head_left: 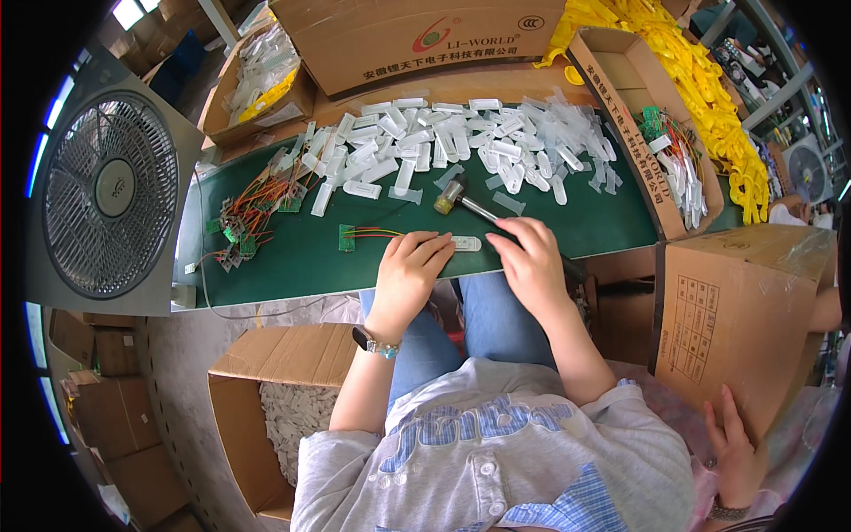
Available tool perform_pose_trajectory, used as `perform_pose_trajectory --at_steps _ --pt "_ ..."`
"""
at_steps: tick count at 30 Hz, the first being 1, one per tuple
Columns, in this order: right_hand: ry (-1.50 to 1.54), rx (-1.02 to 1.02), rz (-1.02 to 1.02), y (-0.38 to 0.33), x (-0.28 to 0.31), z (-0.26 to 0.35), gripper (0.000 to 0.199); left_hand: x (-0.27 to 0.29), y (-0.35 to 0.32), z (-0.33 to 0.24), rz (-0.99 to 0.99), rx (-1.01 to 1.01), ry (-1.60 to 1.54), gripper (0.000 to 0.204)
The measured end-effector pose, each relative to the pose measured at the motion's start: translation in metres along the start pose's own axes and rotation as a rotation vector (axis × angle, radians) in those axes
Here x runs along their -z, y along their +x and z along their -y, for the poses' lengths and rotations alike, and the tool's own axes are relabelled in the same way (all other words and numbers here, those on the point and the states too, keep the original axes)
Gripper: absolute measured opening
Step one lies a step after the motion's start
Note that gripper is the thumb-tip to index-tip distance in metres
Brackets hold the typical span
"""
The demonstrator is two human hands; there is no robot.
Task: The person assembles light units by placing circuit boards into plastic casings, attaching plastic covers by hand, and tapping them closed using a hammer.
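A: Left hand (409, 266) flat, pinning wires (377, 233) near desk (301, 257) front edge?

B: Yep. Right hand (530, 257) loose beside white case (465, 243). Best seat board (347, 238) squarely before grabbing hammer (461, 199).

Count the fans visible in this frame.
2. A large box fan stands at the left end of the green table; a smaller fan sits far right, behind the yellow pile. Others may be hidden.
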State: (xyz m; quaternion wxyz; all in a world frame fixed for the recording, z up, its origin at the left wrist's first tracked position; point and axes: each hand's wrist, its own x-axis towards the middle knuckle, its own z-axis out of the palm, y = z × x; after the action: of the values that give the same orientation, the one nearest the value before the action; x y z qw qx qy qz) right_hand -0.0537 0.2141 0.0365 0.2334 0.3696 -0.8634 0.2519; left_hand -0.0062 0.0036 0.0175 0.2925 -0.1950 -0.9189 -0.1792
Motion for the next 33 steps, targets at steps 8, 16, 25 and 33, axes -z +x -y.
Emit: perform_pose_trajectory --at_steps 8,16,25,33 --pt "0.195 -0.078 0.091 -0.002 -0.031 0.012 0.035 0.003 -0.002 -0.003 0.037 0.026 -0.057 0.028" --pt "0.349 -0.101 0.131 0.003 -0.034 0.005 0.038 0.009 -0.002 0.002 0.056 -0.005 -0.090 0.030" --pt "0.340 -0.042 0.137 0.003 -0.036 0.001 0.035 0.011 -0.002 -0.002 0.084 -0.036 -0.068 0.032" --pt "0.204 0.043 0.158 0.003 -0.031 0.004 0.029 0.016 -0.015 0.012 -0.004 0.128 -0.117 0.027"
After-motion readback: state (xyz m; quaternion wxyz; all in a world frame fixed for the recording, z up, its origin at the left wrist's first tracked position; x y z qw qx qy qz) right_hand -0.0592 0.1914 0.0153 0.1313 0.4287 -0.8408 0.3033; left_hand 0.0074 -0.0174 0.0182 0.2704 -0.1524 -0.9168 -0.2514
